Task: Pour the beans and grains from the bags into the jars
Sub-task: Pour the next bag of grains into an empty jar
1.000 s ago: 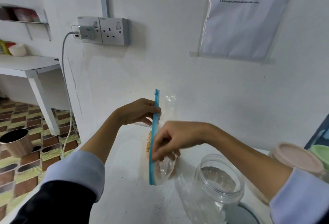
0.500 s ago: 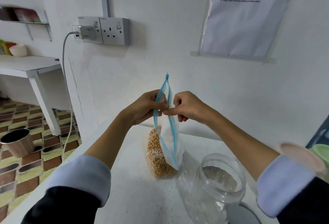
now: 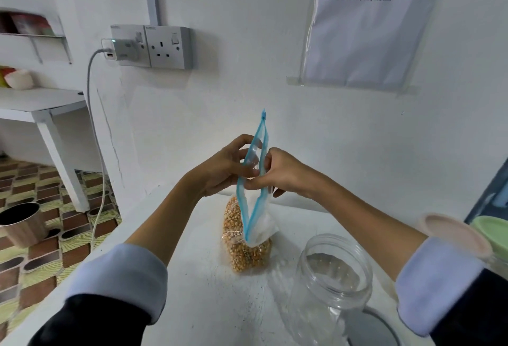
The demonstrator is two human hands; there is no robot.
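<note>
A clear zip bag (image 3: 247, 246) holding yellow corn kernels stands on the white table (image 3: 198, 301), its blue zip strip (image 3: 254, 180) parted into a narrow loop. My left hand (image 3: 222, 172) pinches the left side of the strip. My right hand (image 3: 283, 172) pinches the right side, so the mouth is held apart between them. An open, empty clear plastic jar (image 3: 330, 282) stands just right of the bag, near my right forearm.
A pink-lidded jar (image 3: 450, 235) and a green-lidded jar (image 3: 492, 233) stand at the right. A grey round lid (image 3: 371, 329) lies at the bottom edge by the clear jar. The wall is close behind the bag. The table's left edge drops to a tiled floor.
One second ago the zip strip was closed and my right hand was low on the bag. Both hands have since come to the strip's middle and pulled the mouth apart; the opening is now slightly wider.
</note>
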